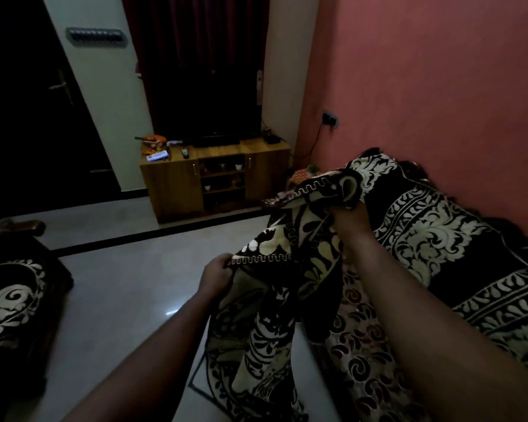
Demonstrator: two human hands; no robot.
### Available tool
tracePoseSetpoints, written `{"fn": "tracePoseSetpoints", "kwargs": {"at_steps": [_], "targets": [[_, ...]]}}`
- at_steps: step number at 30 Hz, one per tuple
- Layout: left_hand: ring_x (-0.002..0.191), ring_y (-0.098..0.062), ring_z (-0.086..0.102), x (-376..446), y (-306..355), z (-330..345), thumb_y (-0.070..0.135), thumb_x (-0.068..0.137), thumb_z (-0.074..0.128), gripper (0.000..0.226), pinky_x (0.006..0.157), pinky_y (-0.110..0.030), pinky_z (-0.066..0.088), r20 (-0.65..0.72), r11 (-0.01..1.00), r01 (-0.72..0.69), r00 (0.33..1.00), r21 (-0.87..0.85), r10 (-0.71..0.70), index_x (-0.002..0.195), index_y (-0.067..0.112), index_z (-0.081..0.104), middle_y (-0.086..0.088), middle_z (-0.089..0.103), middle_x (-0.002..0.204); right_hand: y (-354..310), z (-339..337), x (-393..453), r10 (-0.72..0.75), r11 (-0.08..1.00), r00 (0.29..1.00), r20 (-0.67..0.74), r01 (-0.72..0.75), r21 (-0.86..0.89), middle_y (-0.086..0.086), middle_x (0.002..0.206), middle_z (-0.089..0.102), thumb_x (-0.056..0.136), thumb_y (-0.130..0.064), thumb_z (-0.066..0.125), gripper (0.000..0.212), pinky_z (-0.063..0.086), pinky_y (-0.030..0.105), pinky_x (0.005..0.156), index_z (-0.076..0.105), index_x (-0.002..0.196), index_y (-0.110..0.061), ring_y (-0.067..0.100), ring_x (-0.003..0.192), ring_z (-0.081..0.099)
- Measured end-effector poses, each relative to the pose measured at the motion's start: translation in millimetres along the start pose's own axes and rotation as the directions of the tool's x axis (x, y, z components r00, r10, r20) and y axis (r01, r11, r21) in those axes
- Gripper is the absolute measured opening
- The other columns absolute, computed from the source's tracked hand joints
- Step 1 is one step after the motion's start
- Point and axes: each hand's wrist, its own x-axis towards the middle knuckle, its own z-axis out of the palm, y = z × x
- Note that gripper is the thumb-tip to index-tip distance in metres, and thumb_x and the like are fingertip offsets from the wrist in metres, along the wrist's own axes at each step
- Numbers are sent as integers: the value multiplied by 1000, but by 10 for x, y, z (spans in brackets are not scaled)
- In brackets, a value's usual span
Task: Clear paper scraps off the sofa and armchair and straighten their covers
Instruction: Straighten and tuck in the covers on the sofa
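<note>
A black cover with cream floral patterns (424, 236) drapes the sofa on the right, against the pink wall. Its front part is lifted off the seat and hangs down over the floor. My left hand (215, 277) pinches the stitched hem of that lifted part at the centre. My right hand (349, 216) grips a bunched fold of the same cover higher up, near the sofa's far end. Beneath the raised cloth the sofa's own maroon swirl upholstery (358, 345) shows. An armchair with a matching cover (9, 300) stands at the left edge. No paper scraps are visible in this dim view.
A wooden TV cabinet (215, 175) with a dark television stands at the far wall, small items on its top. A dark door (34, 102) is at the left. Glossy grey floor (128, 293) lies between armchair and sofa. A wall socket with a cable (329, 118) sits on the pink wall.
</note>
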Motion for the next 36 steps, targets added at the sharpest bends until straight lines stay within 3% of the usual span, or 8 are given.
{"fn": "tracePoseSetpoints", "kwargs": {"at_steps": [6, 8, 11, 15, 19, 27, 32, 36], "targets": [[87, -21, 66, 147, 608, 340, 22, 73, 49, 22, 73, -38, 53, 59, 989, -148, 987, -6, 148, 87, 24, 66, 1, 70, 88, 414, -789, 401, 183, 867, 977, -113, -215, -450, 13, 146, 51, 69, -40, 88, 100, 46, 45, 108, 33, 150, -19, 29, 128, 54], [80, -19, 65, 183, 851, 502, 19, 79, 59, 9, 65, -32, 49, 55, 974, -206, 978, 95, 202, 82, 25, 64, 5, 67, 79, 546, -907, 398, 9, 729, 984, -180, -130, -672, 15, 164, 20, 75, -47, 85, 117, 28, 45, 119, 7, 159, -22, 33, 149, 25], [81, -14, 64, 195, 1155, 775, 22, 81, 69, 14, 64, -27, 47, 147, 898, -332, 942, 289, 302, 95, 25, 72, 8, 67, 84, 620, -848, 238, -228, 698, 953, 197, 301, -650, 5, 167, 7, 73, -64, 78, 116, 16, 45, 123, 6, 159, -35, 25, 153, 10], [88, -16, 67, 155, 1487, 1170, 39, 84, 72, 25, 76, -33, 57, 354, 655, -554, 832, 514, 426, 108, 30, 72, 6, 72, 97, 783, -762, 266, 143, 433, 764, 629, 523, -734, -13, 164, 12, 82, -57, 72, 92, 2, 56, 124, 18, 155, -44, 18, 154, 2], [89, -17, 67, 139, 1637, 1407, 39, 81, 75, 26, 72, -30, 51, 307, 645, -580, 813, 497, 495, 106, 30, 70, 6, 72, 98, 850, -920, 384, 133, 550, 808, 574, 421, -721, -5, 118, 69, 90, -35, 60, 29, 50, 36, 89, 64, 119, -35, 23, 112, 62], [100, -10, 68, 224, 1121, 1547, 44, 70, 60, 57, 87, -29, 53, 257, 954, -301, 920, -17, 295, 123, 24, 68, 5, 73, 109, 624, -968, 436, -98, 621, 764, 637, 547, -561, -1, 102, 69, 82, -9, 60, 34, 45, 30, 71, 67, 110, -27, 17, 89, 60], [104, -17, 70, 426, 775, 1720, 21, 83, 69, 30, 84, -31, 53, 376, 994, -105, 922, 12, 93, 112, 28, 74, 4, 76, 108, 462, -1071, 618, -133, 741, 846, 516, 431, -515, -11, 82, 67, 80, -9, 56, 28, 48, 25, 67, 61, 88, -36, 5, 76, 61], [107, -24, 68, 671, 590, 1780, 25, 94, 64, 27, 75, -27, 44, 508, 937, -216, 860, 276, 48, 116, 12, 72, -8, 73, 115, 188, -1134, 741, -267, 811, 890, 369, 415, -413, -8, 82, 69, 84, -5, 66, 22, 48, 25, 70, 67, 89, -27, 6, 77, 63]]}}
